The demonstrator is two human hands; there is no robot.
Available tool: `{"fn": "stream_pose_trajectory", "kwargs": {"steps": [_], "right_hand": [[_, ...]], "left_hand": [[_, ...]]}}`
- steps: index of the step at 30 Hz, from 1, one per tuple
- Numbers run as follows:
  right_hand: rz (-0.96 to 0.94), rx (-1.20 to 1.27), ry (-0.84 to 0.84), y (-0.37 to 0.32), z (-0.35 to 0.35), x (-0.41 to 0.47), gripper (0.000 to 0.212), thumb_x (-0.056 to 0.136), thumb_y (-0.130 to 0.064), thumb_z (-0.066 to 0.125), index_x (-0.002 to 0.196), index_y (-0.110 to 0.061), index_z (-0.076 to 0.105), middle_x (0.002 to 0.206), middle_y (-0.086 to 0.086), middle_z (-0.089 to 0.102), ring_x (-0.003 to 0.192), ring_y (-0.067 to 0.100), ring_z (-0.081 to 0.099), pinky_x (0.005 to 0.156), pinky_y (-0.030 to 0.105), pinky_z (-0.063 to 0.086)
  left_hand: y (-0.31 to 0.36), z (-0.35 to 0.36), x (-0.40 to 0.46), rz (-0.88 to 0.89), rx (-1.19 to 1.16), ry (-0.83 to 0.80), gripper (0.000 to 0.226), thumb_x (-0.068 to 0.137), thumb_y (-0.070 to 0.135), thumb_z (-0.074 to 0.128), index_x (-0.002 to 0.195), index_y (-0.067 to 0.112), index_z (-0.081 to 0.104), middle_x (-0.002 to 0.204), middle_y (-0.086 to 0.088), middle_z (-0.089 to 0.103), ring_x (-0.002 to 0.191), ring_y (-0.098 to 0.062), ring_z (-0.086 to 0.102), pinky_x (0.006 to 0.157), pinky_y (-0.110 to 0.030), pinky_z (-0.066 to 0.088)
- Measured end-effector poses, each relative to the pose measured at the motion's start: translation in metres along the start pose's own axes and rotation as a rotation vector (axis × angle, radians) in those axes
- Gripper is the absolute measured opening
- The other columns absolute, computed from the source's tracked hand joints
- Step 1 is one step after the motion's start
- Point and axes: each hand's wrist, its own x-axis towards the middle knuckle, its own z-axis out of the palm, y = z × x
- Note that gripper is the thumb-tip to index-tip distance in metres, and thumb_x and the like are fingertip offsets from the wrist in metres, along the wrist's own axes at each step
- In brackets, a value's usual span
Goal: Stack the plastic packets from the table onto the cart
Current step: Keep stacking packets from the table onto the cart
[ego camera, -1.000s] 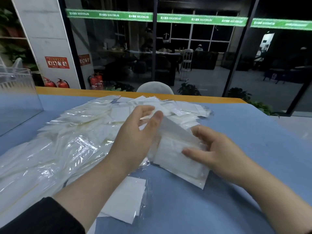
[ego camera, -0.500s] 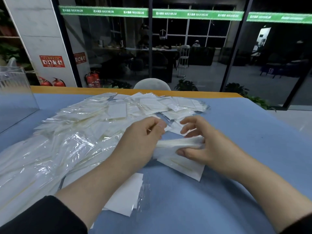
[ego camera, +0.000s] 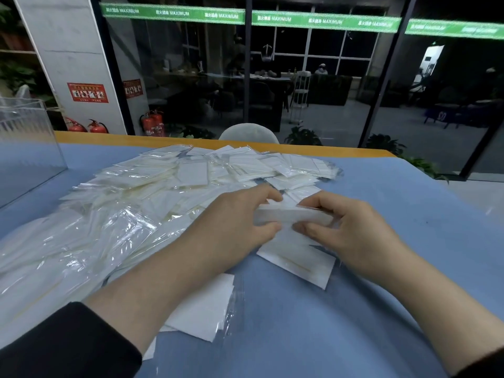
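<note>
Left hand (ego camera: 240, 219): fingers and thumb curled round the left end of a small stack of packets (ego camera: 293, 215), gripping it just above the table.
Right hand (ego camera: 346, 227): thumb below and fingers above, pinching the right end of the same stack — both hands meeting on it.
Held stack: white, thin, edge-on to the camera, level between the two hands, over the near right edge of the heap.
Packet under the hands (ego camera: 300, 257): flat on the blue table (ego camera: 381, 309), one corner pointing toward the camera, partly hidden by the stack and the fingers.
Heap of packets (ego camera: 122, 214): clear plastic with white inserts, spread wide across the left and middle of the table, reaching back to the far wooden edge (ego camera: 327, 148).
Loose packet (ego camera: 204, 306): near the left forearm, lying flat, partly under the arm.
Sleeves: dark, at the bottom corners — left sleeve (ego camera: 62, 345) plainly in view.
Clear box (ego camera: 30, 137): transparent walls, standing at the far left of the table, well apart from the hands.
Cart: cannot tell where, none seen.
Background: glass wall, green banner strip (ego camera: 174, 13), red fire extinguishers (ego camera: 152, 122) on the floor beyond.
</note>
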Motion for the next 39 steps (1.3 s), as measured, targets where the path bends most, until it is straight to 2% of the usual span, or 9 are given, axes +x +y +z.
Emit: {"fn": "stream_pose_trajectory", "kwargs": {"steps": [3, 6, 11, 18, 23, 27, 33, 36, 39], "right_hand": [[0.108, 0.017, 0.065, 0.000, -0.010, 0.000, 0.050, 0.072, -0.073, 0.057, 0.114, -0.046, 0.055, 0.105, -0.020, 0.063, 0.097, -0.005, 0.059, 0.080, 0.013, 0.045], [0.270, -0.080, 0.149, -0.003, -0.029, 0.001, 0.032, 0.089, -0.063, 0.050, 0.094, -0.032, 0.059, 0.092, -0.010, 0.062, 0.071, 0.000, 0.056, 0.059, 0.018, 0.043], [0.415, -0.409, -0.318, -0.001, -0.027, -0.004, 0.041, 0.076, -0.071, 0.069, 0.091, -0.033, 0.064, 0.092, -0.014, 0.064, 0.083, 0.006, 0.060, 0.070, 0.027, 0.046], [0.398, -0.480, -0.400, -0.005, -0.020, -0.005, 0.038, 0.075, -0.065, 0.075, 0.087, -0.032, 0.062, 0.088, -0.012, 0.066, 0.081, 0.009, 0.060, 0.078, 0.034, 0.051], [0.318, -0.418, -0.387, -0.007, -0.018, -0.006, 0.025, 0.083, -0.050, 0.076, 0.083, -0.028, 0.064, 0.079, -0.011, 0.063, 0.069, 0.005, 0.054, 0.062, 0.023, 0.041], [0.198, -0.197, -0.183, -0.005, -0.027, -0.006, 0.020, 0.084, -0.032, 0.079, 0.089, -0.036, 0.060, 0.079, -0.011, 0.063, 0.063, 0.003, 0.053, 0.062, 0.019, 0.043], [0.008, -0.100, 0.004, 0.000, -0.022, -0.004, 0.016, 0.084, -0.035, 0.078, 0.082, -0.038, 0.063, 0.101, -0.024, 0.057, 0.094, -0.009, 0.051, 0.077, 0.010, 0.037], [-0.011, -0.034, 0.011, 0.008, -0.014, 0.000, 0.022, 0.082, -0.032, 0.079, 0.084, -0.038, 0.058, 0.127, -0.027, 0.047, 0.123, -0.005, 0.044, 0.101, 0.019, 0.035], [0.033, 0.106, 0.026, 0.012, -0.009, 0.002, 0.039, 0.082, -0.027, 0.080, 0.095, -0.044, 0.048, 0.122, -0.022, 0.057, 0.112, 0.002, 0.056, 0.100, 0.035, 0.048]], "left_hand": [[-0.003, -0.004, 0.000, -0.014, 0.031, 0.024, 0.010, 0.092, 0.022, 0.068, 0.098, 0.030, 0.068, 0.093, 0.007, 0.069, 0.077, -0.004, 0.052, 0.067, -0.015, 0.040], [-0.006, -0.012, 0.001, -0.017, -0.074, 0.209, 0.012, 0.091, 0.018, 0.069, 0.087, 0.029, 0.066, 0.079, 0.006, 0.065, 0.067, -0.004, 0.052, 0.059, -0.016, 0.039], [-0.014, -0.027, 0.000, -0.036, -0.092, 0.378, 0.008, 0.092, 0.020, 0.069, 0.090, 0.028, 0.067, 0.084, 0.007, 0.066, 0.078, -0.007, 0.056, 0.064, -0.018, 0.042], [-0.012, -0.021, 0.000, -0.199, 0.175, 0.056, 0.026, 0.091, 0.020, 0.062, 0.110, 0.036, 0.061, 0.088, 0.006, 0.063, 0.077, -0.015, 0.059, 0.069, -0.033, 0.050], [-0.013, -0.025, 0.002, -0.229, 0.109, 0.160, 0.031, 0.089, 0.013, 0.060, 0.105, 0.038, 0.052, 0.080, 0.007, 0.057, 0.060, -0.014, 0.051, 0.047, -0.027, 0.033], [-0.014, -0.027, 0.003, -0.227, -0.098, 0.246, 0.038, 0.089, 0.012, 0.064, 0.107, 0.042, 0.050, 0.093, 0.010, 0.059, 0.054, -0.013, 0.052, 0.045, -0.024, 0.040], [-0.008, -0.022, -0.002, -0.085, -0.196, 0.130, 0.032, 0.089, 0.016, 0.071, 0.102, 0.040, 0.054, 0.096, 0.010, 0.062, 0.059, -0.009, 0.051, 0.052, -0.018, 0.044], [-0.001, -0.015, -0.006, -0.057, -0.218, 0.020, 0.033, 0.091, 0.013, 0.064, 0.105, 0.040, 0.055, 0.103, 0.015, 0.061, 0.063, -0.012, 0.053, 0.056, -0.022, 0.046], [0.000, -0.007, -0.008, -0.064, -0.255, -0.099, 0.034, 0.096, 0.014, 0.052, 0.110, 0.046, 0.054, 0.109, 0.015, 0.061, 0.085, -0.013, 0.058, 0.072, -0.025, 0.047]]}}
